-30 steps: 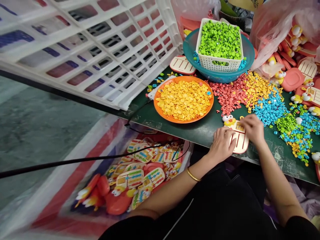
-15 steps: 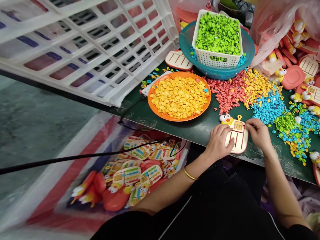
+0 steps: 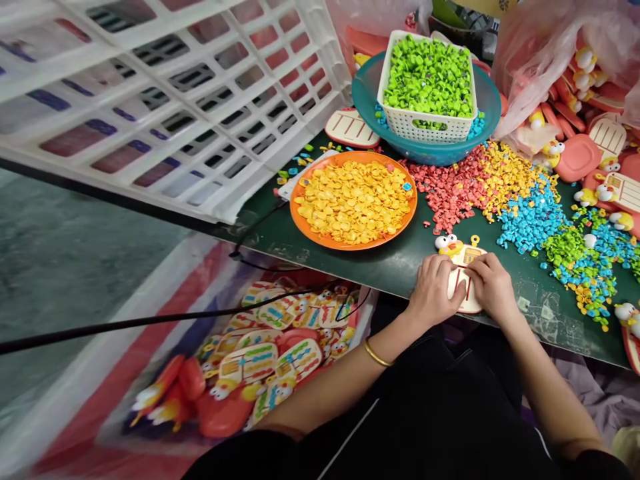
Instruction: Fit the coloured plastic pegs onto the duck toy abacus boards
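Observation:
A cream toy board with dark red grooves and a duck head with bulging eyes lies at the table's near edge. My left hand grips its left side, thumb on the face. From the right, my right hand rests over the board with fingertips pinched together at its middle; anything between them is hidden. A small yellow ring sticks up from the board's top. Just beyond lie heaps of small red pieces, yellow pieces and blue pieces.
An orange plate of yellow pieces sits left of my hands. Behind it, a white basket of green pieces stands in a blue basin. A white crate leans at left. Below, a striped bag holds filled boards; a black cable crosses it.
My right hand has moved left from the board's right edge to its middle, closer to my left hand. The left hand keeps its grip, and the view has shifted slightly.

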Motion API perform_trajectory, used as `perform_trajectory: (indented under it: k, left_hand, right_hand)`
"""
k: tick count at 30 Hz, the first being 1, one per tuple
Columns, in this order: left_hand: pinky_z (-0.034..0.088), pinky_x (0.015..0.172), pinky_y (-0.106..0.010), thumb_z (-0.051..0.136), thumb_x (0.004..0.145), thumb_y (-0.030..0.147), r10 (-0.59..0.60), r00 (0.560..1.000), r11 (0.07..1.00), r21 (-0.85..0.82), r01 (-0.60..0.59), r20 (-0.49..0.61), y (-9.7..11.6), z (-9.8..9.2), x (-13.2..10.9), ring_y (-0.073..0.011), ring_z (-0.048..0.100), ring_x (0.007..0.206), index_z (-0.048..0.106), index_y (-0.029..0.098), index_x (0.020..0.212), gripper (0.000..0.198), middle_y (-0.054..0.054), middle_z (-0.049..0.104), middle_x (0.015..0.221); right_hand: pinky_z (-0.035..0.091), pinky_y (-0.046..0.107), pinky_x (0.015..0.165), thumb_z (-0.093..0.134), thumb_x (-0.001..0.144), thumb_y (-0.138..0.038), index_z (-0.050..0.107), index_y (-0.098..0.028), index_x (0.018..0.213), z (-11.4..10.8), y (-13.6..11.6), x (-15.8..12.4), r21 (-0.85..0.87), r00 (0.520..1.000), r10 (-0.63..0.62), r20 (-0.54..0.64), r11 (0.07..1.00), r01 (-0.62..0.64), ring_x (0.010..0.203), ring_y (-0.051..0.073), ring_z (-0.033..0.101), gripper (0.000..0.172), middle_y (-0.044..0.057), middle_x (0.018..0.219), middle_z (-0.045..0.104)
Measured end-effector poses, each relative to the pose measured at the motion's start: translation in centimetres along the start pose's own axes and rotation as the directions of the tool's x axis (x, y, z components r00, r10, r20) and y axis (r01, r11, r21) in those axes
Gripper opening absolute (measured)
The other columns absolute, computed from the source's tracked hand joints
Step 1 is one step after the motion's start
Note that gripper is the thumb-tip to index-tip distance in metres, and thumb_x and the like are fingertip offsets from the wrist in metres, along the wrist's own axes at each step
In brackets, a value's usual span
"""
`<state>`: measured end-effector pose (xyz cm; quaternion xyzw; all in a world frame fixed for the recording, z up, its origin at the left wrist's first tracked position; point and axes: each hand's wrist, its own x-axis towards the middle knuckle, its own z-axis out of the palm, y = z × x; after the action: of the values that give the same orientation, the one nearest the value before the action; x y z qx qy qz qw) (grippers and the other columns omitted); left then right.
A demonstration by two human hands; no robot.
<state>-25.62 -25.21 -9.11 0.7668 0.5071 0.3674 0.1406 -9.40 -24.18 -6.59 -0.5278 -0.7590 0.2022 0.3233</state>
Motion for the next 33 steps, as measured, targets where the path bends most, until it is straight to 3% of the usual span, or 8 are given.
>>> perform_trajectory:
  k: [3, 6, 10, 14, 19, 21, 25, 33]
  left_hand:
    - [0.045, 0.091, -0.045, 0.052, 0.091, 0.037, -0.011, 0.999, 1.0, 0.022, 0.01, 0.044, 0.1, -0.4, 0.1, -0.0296, 0.049, 0.104, 0.055, 0.013, 0.124, 0.04, -0.014, 0.057, 0.111]
    - [0.043, 0.092, -0.045, 0.051, 0.093, 0.033, 0.018, 0.994, 0.998, 0.051, -0.024, 0.112, 0.4, -0.8, 0.3, -0.0302, 0.049, 0.111, 0.056, 0.022, 0.135, 0.044, -0.013, 0.056, 0.125]
    - [0.042, 0.09, -0.045, 0.05, 0.094, 0.026, 0.058, 0.987, 0.997, 0.05, -0.066, 0.15, 0.6, -1.2, 0.4, -0.0299, 0.049, 0.118, 0.063, 0.027, 0.129, 0.038, -0.007, 0.06, 0.133]
    - [0.044, 0.091, -0.045, 0.05, 0.093, 0.025, 0.074, 0.989, 0.997, 0.025, -0.077, 0.13, 0.4, -1.2, 0.3, -0.0291, 0.052, 0.118, 0.062, 0.024, 0.13, 0.039, -0.007, 0.063, 0.132]
    - [0.045, 0.095, -0.043, 0.052, 0.093, 0.027, 0.102, 0.994, 0.994, -0.03, -0.101, 0.029, 0.0, -1.3, -0.4, -0.027, 0.056, 0.116, 0.063, 0.021, 0.127, 0.037, -0.009, 0.067, 0.124]
    - [0.046, 0.095, -0.043, 0.054, 0.092, 0.027, 0.104, 0.995, 0.994, -0.04, -0.104, -0.008, -0.1, -1.3, -0.6, -0.0267, 0.057, 0.114, 0.064, 0.019, 0.125, 0.035, -0.009, 0.067, 0.12]
    - [0.046, 0.098, -0.044, 0.055, 0.091, 0.028, 0.053, 0.998, 0.997, -0.05, -0.054, -0.016, 0.2, -1.1, -0.6, -0.0279, 0.055, 0.113, 0.061, 0.016, 0.122, 0.034, -0.012, 0.064, 0.118]
    - [0.046, 0.098, -0.048, 0.056, 0.089, 0.032, -0.001, 1.0, 0.999, -0.036, 0.002, 0.029, 0.4, -0.8, -0.3, -0.03, 0.051, 0.11, 0.057, 0.014, 0.113, 0.031, -0.015, 0.057, 0.115]
  right_hand:
    - [0.052, 0.034, 0.085, 0.052, 0.096, -0.029, 0.071, -0.024, 0.096, -0.7, 1.5, 4.7, 0.008, 0.998, -0.064, 0.003, 0.998, 0.064, 0.094, 0.021, 0.062, 0.02, 0.007, 0.096, 0.066]
    - [0.047, 0.046, 0.1, 0.051, 0.096, -0.031, 0.065, -0.017, 0.12, -2.4, 4.8, 11.2, -0.222, 0.979, 0.038, -0.199, 0.971, -0.083, 0.117, 0.029, 0.056, 0.032, 0.017, 0.124, 0.062]
    - [0.025, 0.062, 0.115, 0.046, 0.098, -0.034, 0.053, -0.009, 0.137, -2.7, 7.8, 14.9, -0.518, 0.988, 0.153, 0.008, 0.846, -0.127, 0.141, 0.036, 0.038, 0.047, 0.024, 0.15, 0.044]
    - [0.018, 0.064, 0.117, 0.031, 0.103, -0.033, 0.052, -0.014, 0.139, -2.7, 7.7, 11.9, -0.515, 0.988, 0.073, 0.138, 0.857, 0.009, 0.143, 0.031, 0.038, 0.046, 0.019, 0.151, 0.045]
    - [0.045, 0.047, 0.102, 0.041, 0.099, -0.037, 0.07, -0.018, 0.115, -4.0, 6.1, 7.4, -0.354, 0.992, 0.027, -0.126, 0.933, -0.071, 0.118, 0.027, 0.058, 0.038, 0.017, 0.123, 0.066]
    - [0.051, 0.039, 0.087, 0.051, 0.095, -0.037, 0.075, -0.018, 0.099, -3.7, 5.3, 6.3, -0.297, 0.991, 0.085, -0.106, 0.948, -0.114, 0.097, 0.025, 0.064, 0.031, 0.014, 0.102, 0.071]
    - [0.05, 0.036, 0.077, 0.056, 0.09, -0.027, 0.076, -0.018, 0.086, -2.8, 4.2, 5.5, -0.292, 0.985, 0.175, 0.012, 0.942, -0.164, 0.082, 0.024, 0.064, 0.022, 0.011, 0.088, 0.072]
    - [0.051, 0.033, 0.075, 0.058, 0.09, -0.036, 0.075, -0.021, 0.086, -2.4, 2.3, 2.1, 0.024, 0.968, 0.205, -0.145, 0.979, -0.203, 0.081, 0.02, 0.063, 0.022, 0.006, 0.087, 0.067]
